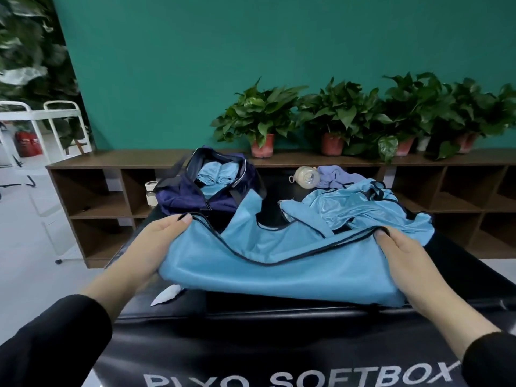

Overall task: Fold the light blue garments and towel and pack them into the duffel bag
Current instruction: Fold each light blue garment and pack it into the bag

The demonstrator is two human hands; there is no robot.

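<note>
Garment in fold: a light blue vest with dark piping lies across the black surface directly in front of the person. The left hand pinches the vest's left end at its trimmed edge, thumb on top. The right hand grips the right end the same way, fingers curled over the piping. Holding both ends at once keeps the slippery fabric taut and the edges aligned, which a clean fold appears to require.

Remaining items: a second blue garment lies crumpled at 1 o'clock from the vest, touching its far edge. A lavender towel sits bunched beyond it, just beside a pale bottle lying on its side.

Bag: the navy duffel stands at 11 o'clock, near the vest's far edge, with its zip open and mouth facing the person. Rolled blue pieces are already inside. The open mouth, within reach, lets each folded item go straight in.

Progress, as a judgement: packing is partly done; this vest, the crumpled garment and the towel are still outside.

Background: potted plants stand along a brown shelf unit against the green wall.
</note>
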